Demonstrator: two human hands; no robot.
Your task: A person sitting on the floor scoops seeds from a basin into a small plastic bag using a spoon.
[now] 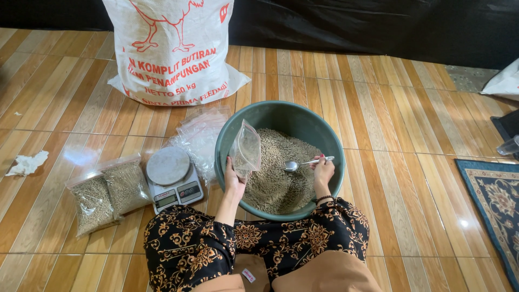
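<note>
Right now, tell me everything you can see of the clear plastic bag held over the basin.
The clear plastic bag is small, thin and see-through, with its mouth open at the top. It stands nearly upright, tilted a little, above the green basin of pale pellets. The left hand grips its lower edge from below. Some pellets seem to lie in its bottom. The spoon in the right hand lies apart from it.

Head camera looks steeply down, near the basin (227,140).

Green basin (227,141) – grey-green pellets (281,178) – white-and-red sack (173,48)
</note>
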